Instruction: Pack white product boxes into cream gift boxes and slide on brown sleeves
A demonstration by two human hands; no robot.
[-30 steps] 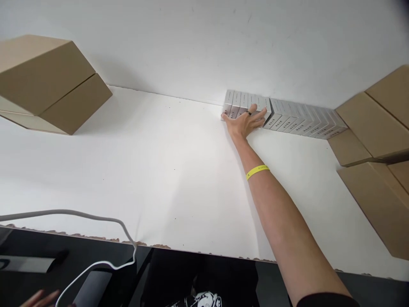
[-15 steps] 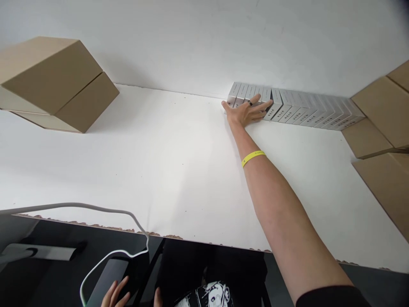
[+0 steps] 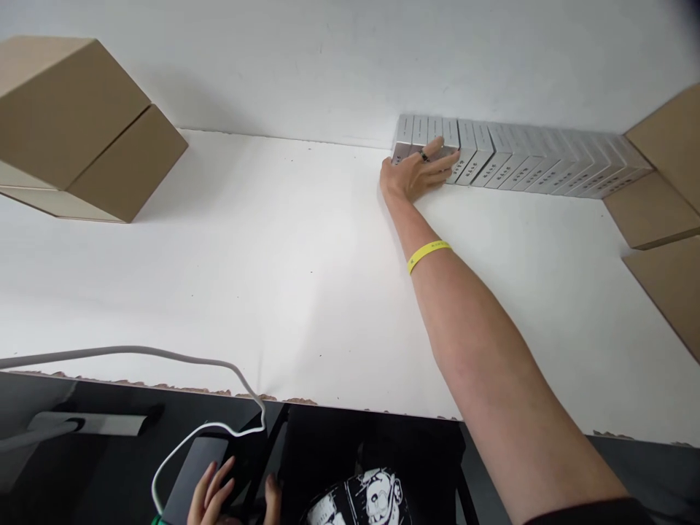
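Observation:
Against the wall stands a row of thin silver-grey boxes (image 3: 525, 164), upright side by side with small dark print on their fronts. My right hand (image 3: 418, 171) lies at the left end of this row. Its thumb is by the end box's outer side, and its spread fingers rest across the fronts of the leftmost boxes, partly hiding them. A ring and a yellow wristband (image 3: 429, 254) show on this arm. Low in the view, below the table edge, my left hand (image 3: 213, 496) is partly cut off, fingers apart, beside a flat dark grey device (image 3: 195, 474).
A large brown cardboard box (image 3: 82, 117) stands on the white table (image 3: 273, 240) at the left. More brown cardboard boxes (image 3: 650, 208) border the row's right end. A white cable (image 3: 136, 351) crosses the chipped front edge down to the grey device.
The view has shifted slightly, so the row sits higher. The dark gap beside my right fingertips looks narrower, and those fingers are a little closer together. More of my left hand shows.

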